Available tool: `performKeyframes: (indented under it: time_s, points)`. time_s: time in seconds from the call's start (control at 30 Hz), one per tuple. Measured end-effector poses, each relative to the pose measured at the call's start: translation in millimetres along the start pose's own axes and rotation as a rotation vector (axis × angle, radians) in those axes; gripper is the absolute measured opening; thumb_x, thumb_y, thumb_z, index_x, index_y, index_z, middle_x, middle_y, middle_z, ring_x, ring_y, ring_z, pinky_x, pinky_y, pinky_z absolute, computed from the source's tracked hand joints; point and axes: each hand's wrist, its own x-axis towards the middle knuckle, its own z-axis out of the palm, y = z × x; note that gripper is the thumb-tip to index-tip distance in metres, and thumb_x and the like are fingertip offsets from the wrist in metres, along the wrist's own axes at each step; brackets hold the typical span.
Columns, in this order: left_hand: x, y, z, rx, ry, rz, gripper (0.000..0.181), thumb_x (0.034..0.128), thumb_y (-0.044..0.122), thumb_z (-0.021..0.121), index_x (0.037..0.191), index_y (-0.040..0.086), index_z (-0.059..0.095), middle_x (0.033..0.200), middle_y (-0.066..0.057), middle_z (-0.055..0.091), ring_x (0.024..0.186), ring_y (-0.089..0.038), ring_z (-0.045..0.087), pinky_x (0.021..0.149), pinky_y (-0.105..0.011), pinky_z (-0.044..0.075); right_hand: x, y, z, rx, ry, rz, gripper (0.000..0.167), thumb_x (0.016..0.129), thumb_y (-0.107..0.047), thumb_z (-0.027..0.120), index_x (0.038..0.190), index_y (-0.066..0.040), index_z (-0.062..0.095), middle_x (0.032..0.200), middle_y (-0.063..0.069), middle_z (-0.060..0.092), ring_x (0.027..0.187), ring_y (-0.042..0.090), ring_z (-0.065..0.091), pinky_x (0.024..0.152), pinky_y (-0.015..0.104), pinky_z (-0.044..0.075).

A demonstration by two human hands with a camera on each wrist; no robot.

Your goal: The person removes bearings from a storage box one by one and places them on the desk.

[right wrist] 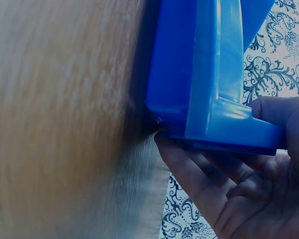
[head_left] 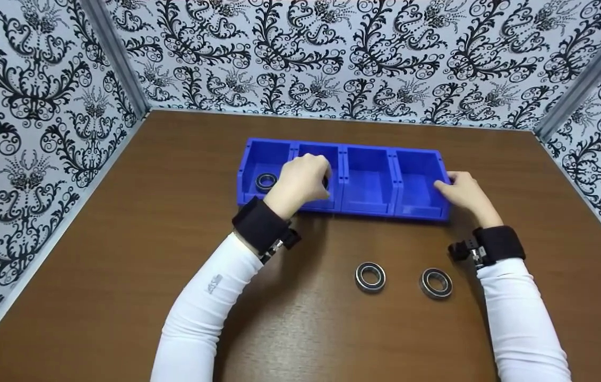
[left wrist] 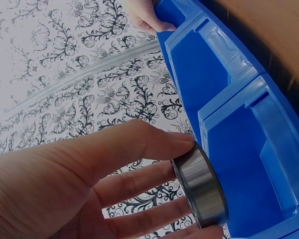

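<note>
A blue parts bin [head_left: 368, 207] with several compartments in a row stands on the table. Between thumb and fingers, my left hand [head_left: 300, 179] pinches a ball bearing [left wrist: 204, 189] over the second compartment from the left; the head view shows only a dark sliver of it. At the bin's right end, my right hand [head_left: 468, 197] grips the end wall, thumb inside and fingers outside, as the right wrist view shows. Another bearing [head_left: 258, 183] lies in the leftmost compartment.
Two more bearings lie flat on the brown table [head_left: 120, 254] in front of the bin: one bearing [head_left: 370, 289] nearer the middle, the other bearing [head_left: 435, 293] by the right forearm. Patterned wall panels [head_left: 306, 63] enclose the table's back and sides.
</note>
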Motion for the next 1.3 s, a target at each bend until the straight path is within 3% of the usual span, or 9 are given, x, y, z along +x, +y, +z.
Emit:
performKeyframes:
  time_s: [0.57, 0.87, 1.13, 1.3]
  points:
    - [-11.2, -2.7, -0.2, -0.002, -0.023, -0.009, 0.016, 0.0816, 0.01, 0.08, 0.097, 0.008, 0.078, 0.101, -0.01, 0.076, 0.096, -0.032, 0.071, 0.081, -0.05, 0.058, 0.1, 4, 0, 0.017, -0.009, -0.003, 0.043, 0.103, -0.015, 0.054, 0.128, 0.02, 0.06, 0.115, 0.038, 0.067, 0.09, 0.029, 0.07, 0.071, 0.022, 0.049]
    - [-17.6, -3.9, 0.7, -0.007, -0.037, 0.0, 0.026, 0.082, 0.01, 0.08, 0.108, 0.008, 0.079, 0.107, -0.011, 0.076, 0.1, -0.034, 0.072, 0.083, -0.05, 0.059, 1.2, 2, 0, 0.005, -0.015, 0.001, 0.046, 0.104, -0.017, 0.053, 0.131, 0.019, 0.058, 0.118, 0.039, 0.066, 0.096, 0.038, 0.07, 0.074, 0.025, 0.049]
    - [-22.8, -3.1, 1.2, -0.019, -0.047, 0.022, 0.023, 0.0803, 0.011, 0.083, 0.103, 0.008, 0.08, 0.106, -0.012, 0.076, 0.101, -0.035, 0.072, 0.084, -0.051, 0.058, 1.3, 2, 2, 0.018, 0.019, -0.016, 0.041, 0.1, -0.015, 0.055, 0.122, 0.018, 0.064, 0.108, 0.033, 0.071, 0.075, 0.006, 0.06, 0.07, 0.022, 0.047]
    - [-26.1, -2.9, 1.2, -0.028, -0.06, 0.032, 0.026, 0.0811, 0.012, 0.083, 0.106, 0.007, 0.079, 0.11, -0.011, 0.076, 0.104, -0.034, 0.071, 0.086, -0.05, 0.057, 0.4, 2, 2, 0.021, 0.031, -0.015, 0.039, 0.1, -0.015, 0.056, 0.119, 0.018, 0.065, 0.105, 0.032, 0.071, 0.074, 0.008, 0.06, 0.069, 0.022, 0.047]
